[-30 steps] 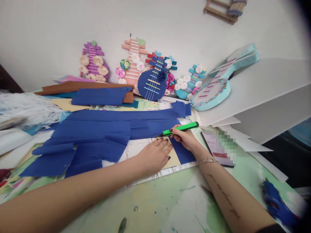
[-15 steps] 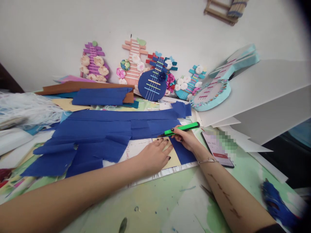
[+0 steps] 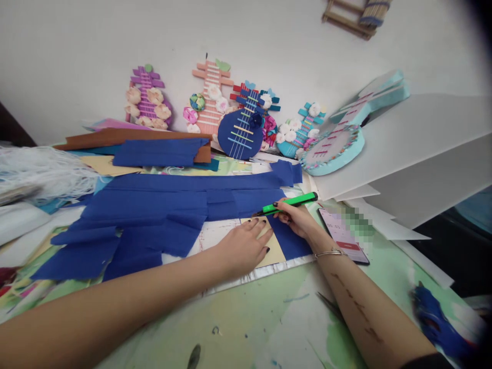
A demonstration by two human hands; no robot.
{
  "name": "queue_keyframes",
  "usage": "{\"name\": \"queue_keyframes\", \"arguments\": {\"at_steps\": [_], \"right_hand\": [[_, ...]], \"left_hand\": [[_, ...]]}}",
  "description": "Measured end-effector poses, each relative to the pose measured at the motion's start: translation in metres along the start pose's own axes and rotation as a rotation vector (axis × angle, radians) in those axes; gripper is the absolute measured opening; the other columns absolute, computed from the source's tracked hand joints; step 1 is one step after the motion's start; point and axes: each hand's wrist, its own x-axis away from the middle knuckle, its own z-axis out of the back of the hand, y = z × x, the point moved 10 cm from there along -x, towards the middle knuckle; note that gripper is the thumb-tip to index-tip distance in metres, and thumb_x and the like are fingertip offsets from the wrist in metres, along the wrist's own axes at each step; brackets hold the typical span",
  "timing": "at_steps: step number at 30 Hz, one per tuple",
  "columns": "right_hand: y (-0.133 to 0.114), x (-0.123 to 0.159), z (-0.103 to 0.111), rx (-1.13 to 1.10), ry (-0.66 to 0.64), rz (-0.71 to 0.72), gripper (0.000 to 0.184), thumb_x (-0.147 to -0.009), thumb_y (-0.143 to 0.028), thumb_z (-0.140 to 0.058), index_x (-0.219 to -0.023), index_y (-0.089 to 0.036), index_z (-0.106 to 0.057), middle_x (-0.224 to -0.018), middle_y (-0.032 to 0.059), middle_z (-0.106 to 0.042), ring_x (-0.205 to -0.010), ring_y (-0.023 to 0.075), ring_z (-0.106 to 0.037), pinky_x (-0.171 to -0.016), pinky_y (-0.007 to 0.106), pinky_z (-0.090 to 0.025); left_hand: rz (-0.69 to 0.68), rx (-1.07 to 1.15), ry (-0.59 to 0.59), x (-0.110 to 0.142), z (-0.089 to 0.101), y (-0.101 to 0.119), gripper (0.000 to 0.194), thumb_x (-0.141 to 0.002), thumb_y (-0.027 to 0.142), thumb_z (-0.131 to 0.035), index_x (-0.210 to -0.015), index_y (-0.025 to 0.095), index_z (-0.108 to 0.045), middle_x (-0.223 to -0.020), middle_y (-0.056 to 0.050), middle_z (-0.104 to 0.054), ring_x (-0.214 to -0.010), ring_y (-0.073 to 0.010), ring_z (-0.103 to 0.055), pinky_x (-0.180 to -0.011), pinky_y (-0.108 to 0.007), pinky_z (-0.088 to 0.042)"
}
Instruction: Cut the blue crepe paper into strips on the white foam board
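My left hand point(image 3: 246, 243) lies flat with its fingers spread on a pale yellow card point(image 3: 277, 248), pressing it down. Closed around a green utility knife point(image 3: 296, 200) is my right hand point(image 3: 291, 218), and the knife's tip points left, at the card's top edge. Dark blue paper point(image 3: 286, 238) shows beside and partly under the card. Beneath these is a white board point(image 3: 215, 233) with a worn edge. More blue paper pieces point(image 3: 146, 202) spread out to the left.
Decorated lute-shaped crafts point(image 3: 240, 134) lean along the wall. A phone point(image 3: 343, 238) lies right of my right hand. Pointed scissor-like blades point(image 3: 326, 302) show under my right forearm. A blue glue gun point(image 3: 438, 320) sits at far right, white strings point(image 3: 46, 171) at left.
My right hand and the knife have shifted very slightly to the right along the card's top edge. My left hand stays in place on the card.
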Motion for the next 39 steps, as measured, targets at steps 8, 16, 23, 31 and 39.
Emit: {"name": "queue_keyframes", "arguments": {"at_steps": [8, 16, 23, 31, 39], "right_hand": [[-0.0005, -0.0007, -0.0008, 0.021, -0.032, 0.019, 0.025, -0.064, -0.032, -0.076, -0.064, -0.016, -0.056, -0.052, 0.0008, -0.061, -0.042, 0.0055, -0.040, -0.039, 0.021, -0.023], [-0.0015, -0.0007, -0.0006, 0.019, -0.035, 0.028, 0.024, -0.063, -0.032, -0.075, -0.065, -0.016, -0.057, -0.051, 0.0009, -0.060, -0.043, 0.0058, -0.040, -0.039, 0.021, -0.023], [0.0008, -0.0025, 0.0033, 0.009, -0.032, 0.020, 0.024, -0.064, -0.031, -0.075, -0.065, -0.016, -0.056, -0.051, 0.0009, -0.060, -0.042, 0.0056, -0.039, -0.039, 0.021, -0.021], [-0.0018, -0.0008, 0.0009, 0.017, -0.034, 0.038, 0.025, -0.063, -0.030, -0.076, -0.065, -0.017, -0.055, -0.050, -0.0002, -0.059, -0.042, 0.0058, -0.038, -0.039, 0.022, -0.022], [0.0001, -0.0038, 0.0069, 0.018, -0.047, 0.036, 0.024, -0.065, -0.031, -0.074, -0.064, -0.017, -0.055, -0.049, -0.0004, -0.059, -0.041, 0.0052, -0.036, -0.039, 0.022, -0.019]], "left_hand": [[0.000, 0.023, -0.008, 0.0000, -0.0011, -0.0006, 0.046, -0.098, 0.033, -0.033, -0.137, 0.010, -0.040, -0.142, -0.018, -0.042, -0.131, -0.0296, -0.040, -0.108, -0.041, -0.029], [-0.014, -0.025, -0.007, 0.0001, -0.0002, 0.0010, 0.045, -0.099, 0.033, -0.032, -0.137, 0.009, -0.039, -0.140, -0.018, -0.043, -0.129, -0.0287, -0.042, -0.108, -0.039, -0.029], [-0.017, -0.021, 0.001, 0.0009, -0.0009, 0.0006, 0.046, -0.099, 0.033, -0.031, -0.137, 0.009, -0.039, -0.141, -0.019, -0.042, -0.130, -0.0299, -0.041, -0.108, -0.041, -0.030], [-0.007, -0.002, -0.010, -0.0002, -0.0005, 0.0005, 0.045, -0.098, 0.032, -0.034, -0.136, 0.009, -0.040, -0.141, -0.019, -0.043, -0.130, -0.0307, -0.041, -0.107, -0.041, -0.031], [-0.014, -0.014, -0.021, 0.0007, -0.0037, 0.0003, 0.046, -0.099, 0.033, -0.031, -0.138, 0.009, -0.038, -0.142, -0.019, -0.041, -0.131, -0.0301, -0.040, -0.107, -0.041, -0.031]]}}
